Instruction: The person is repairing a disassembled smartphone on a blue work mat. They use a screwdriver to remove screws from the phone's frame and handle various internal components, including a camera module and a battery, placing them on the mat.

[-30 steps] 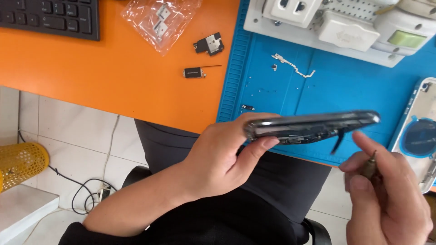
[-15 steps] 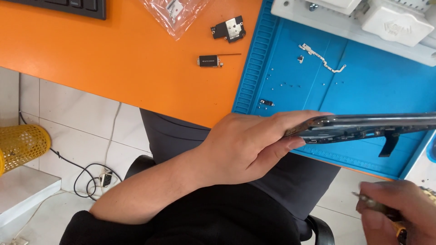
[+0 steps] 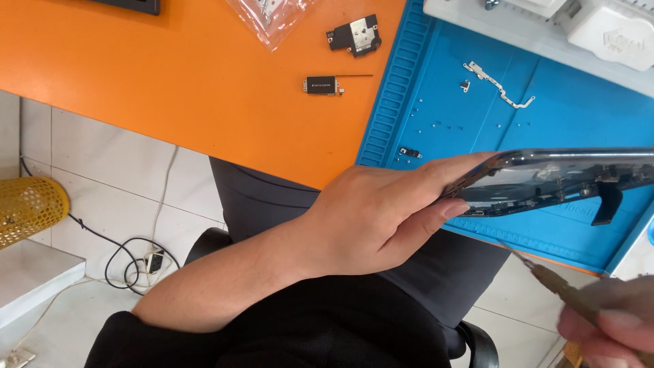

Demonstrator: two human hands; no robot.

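Phone chassis [image 3: 545, 180], opened, edge-on to the head camera, held above the lap just off the front edge of the blue work mat [image 3: 477, 129]. Long axis runs left-right, nearly level; the far end goes out of frame on the right. A dark flex strip [image 3: 608, 203] hangs from its underside.

Left hand [image 3: 381, 218] is clamped on the chassis's left end, fingers over the top edge, thumb underneath. It's the nearer hand, in contact.

Right hand [image 3: 606, 327] sits low right, blurred, pinched shut around a thin brass-coloured tool [image 3: 552, 283]. Tool tip points up and left toward the chassis underside, near but apart from it.

Surface: orange desk [image 3: 170, 88] with the blue mat on its right part. On the mat: a thin metal bracket [image 3: 501, 88] and scattered tiny screws. On the orange: a small black module [image 3: 354, 35], a slim black part with a wire [image 3: 323, 84], a clear plastic bag [image 3: 269, 17]. White equipment [image 3: 579, 27] at the top right.

Room: white tiled floor, a yellow mesh basket [image 3: 27, 208] at left, a black cable [image 3: 116, 249] on the tiles.
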